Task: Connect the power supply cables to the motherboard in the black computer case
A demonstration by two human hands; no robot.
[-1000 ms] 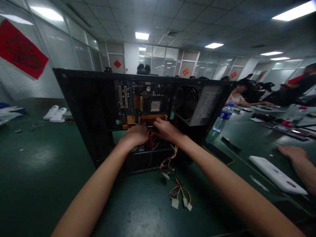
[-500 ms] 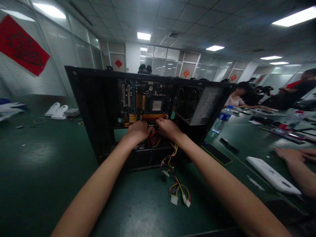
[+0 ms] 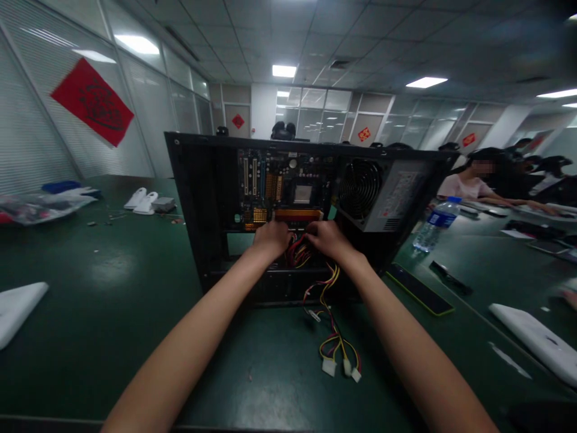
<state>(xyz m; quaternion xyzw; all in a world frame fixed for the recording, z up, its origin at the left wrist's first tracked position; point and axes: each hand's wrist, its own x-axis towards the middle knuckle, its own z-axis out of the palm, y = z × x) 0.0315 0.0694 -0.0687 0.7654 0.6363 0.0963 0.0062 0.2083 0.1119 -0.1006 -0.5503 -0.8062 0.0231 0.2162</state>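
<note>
An open black computer case (image 3: 311,144) stands on the table, its inside facing me. In it are a motherboard (image 3: 282,171) and a power supply (image 3: 376,192) with a round fan at upper right. My left hand (image 3: 271,239) is closed at the motherboard's lower edge, just below the orange memory slots (image 3: 297,214). Close by on the right, my right hand (image 3: 332,239) is also closed, its fingertips pinched by the red and yellow cables (image 3: 298,251). What either hand's fingertips grip is hidden. Loose white power connectors (image 3: 329,366) hang from yellow wires onto the table.
A water bottle (image 3: 436,224) stands right of the case, near a black strip with yellow-green edging (image 3: 419,288) and a white panel (image 3: 534,343). White objects (image 3: 145,201) and plastic bags (image 3: 49,201) lie at left. A person (image 3: 471,180) sits at far right.
My view has turned left, so the case and hands appear farther right. Both hands stay at the motherboard's lower edge, and the right hand's fingers sit slightly closer to the cables.
</note>
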